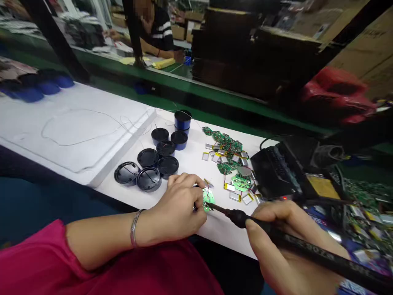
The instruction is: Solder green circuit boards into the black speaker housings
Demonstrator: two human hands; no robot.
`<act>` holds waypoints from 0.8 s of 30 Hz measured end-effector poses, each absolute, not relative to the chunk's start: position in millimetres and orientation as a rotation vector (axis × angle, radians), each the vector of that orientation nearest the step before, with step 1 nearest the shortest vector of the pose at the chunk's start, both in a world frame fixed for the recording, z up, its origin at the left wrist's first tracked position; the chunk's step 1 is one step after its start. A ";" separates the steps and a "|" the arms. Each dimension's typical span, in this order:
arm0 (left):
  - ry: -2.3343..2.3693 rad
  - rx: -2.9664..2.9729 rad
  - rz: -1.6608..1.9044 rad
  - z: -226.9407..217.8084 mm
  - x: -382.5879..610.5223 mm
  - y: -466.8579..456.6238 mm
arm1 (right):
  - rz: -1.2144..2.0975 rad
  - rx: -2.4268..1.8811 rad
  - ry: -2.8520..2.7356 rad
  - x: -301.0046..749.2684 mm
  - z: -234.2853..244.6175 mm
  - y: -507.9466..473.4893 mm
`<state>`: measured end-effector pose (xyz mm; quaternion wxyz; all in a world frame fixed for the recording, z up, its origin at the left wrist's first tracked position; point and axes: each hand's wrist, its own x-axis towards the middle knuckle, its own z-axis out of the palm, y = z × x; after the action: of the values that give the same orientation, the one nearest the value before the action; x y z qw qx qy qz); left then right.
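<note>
My left hand [181, 207] is closed at the near edge of a white table, its fingers on the left side of a small green circuit board [209, 197]. Those fingers cover part of the board. Wrapped in my right hand [294, 241] is a black soldering iron [238, 217], its tip pointing left and meeting the board's lower part. Thin wires rise from the board near a small battery [208, 183]. Just left stand several round dark-blue cups with black interiors [149, 179].
Silver battery cells with yellow ends [235, 196] and green boards [229, 143] lie in a cluster beyond my hands. A black box [276, 172] stands right of them. White foam [76, 135] lies left, with loose wire across it. Behind the green ledge, a person [162, 30] sits.
</note>
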<state>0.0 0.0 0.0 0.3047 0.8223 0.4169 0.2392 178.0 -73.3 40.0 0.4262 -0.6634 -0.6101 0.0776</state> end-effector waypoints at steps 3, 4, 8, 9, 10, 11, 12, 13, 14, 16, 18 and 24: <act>1.092 2.176 0.635 0.3 -1.9 0.0 | 0.210 -1.653 -1.521 177.9 40.7 -74.1; 1.090 2.176 0.635 0.4 -2.3 0.0 | 0.212 -1.645 -1.522 177.7 41.0 -74.0; 1.093 2.180 0.632 0.7 -2.7 -0.3 | 0.212 -1.589 -1.539 177.1 41.4 -71.7; 1.093 2.181 0.630 0.7 -2.6 -0.3 | 0.206 -1.573 -1.540 177.2 41.2 -71.1; 1.091 2.181 0.629 0.8 -2.4 -0.3 | 0.196 -1.564 -1.535 177.6 40.8 -70.7; 1.090 2.181 0.629 0.8 -2.3 -0.1 | 0.187 -1.558 -1.527 178.2 40.3 -70.5; 1.088 2.181 0.626 0.9 -2.2 0.0 | 0.180 -1.551 -1.518 178.9 39.6 -70.4; 1.088 2.181 0.623 0.9 -2.1 0.1 | 0.175 -1.538 -1.512 179.6 39.0 -70.5; 1.089 2.181 0.620 0.9 -2.1 0.2 | 0.174 -1.526 -1.509 180.3 38.3 -70.6; 1.090 2.180 0.619 1.0 -2.3 0.2 | 0.180 -1.518 -1.510 181.1 37.1 -70.8; 1.092 2.180 0.621 1.2 -2.5 0.1 | 0.181 -1.532 -1.508 180.8 36.2 -70.5; 1.095 2.181 0.612 1.7 -2.5 0.2 | 0.219 -1.547 -1.509 179.2 35.3 -68.2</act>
<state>-2.5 0.2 1.7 0.3075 0.8249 0.4141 0.2314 179.2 -68.2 35.3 0.4659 -0.6303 -0.6145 0.0891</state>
